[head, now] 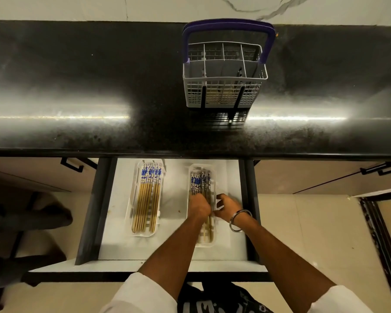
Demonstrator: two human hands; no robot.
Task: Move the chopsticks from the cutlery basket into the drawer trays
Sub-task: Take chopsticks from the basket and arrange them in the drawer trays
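Left hand (198,206) curled around chopsticks (200,181)

Two white trays sit in one open drawer (113,211): the left tray (133,199) at 9 o'clock, the right tray (213,241) at 3 o'clock, each holding a row of chopsticks. One cutlery basket (224,86) stands on the table (77,75) at 12 o'clock. Two hands reach in.
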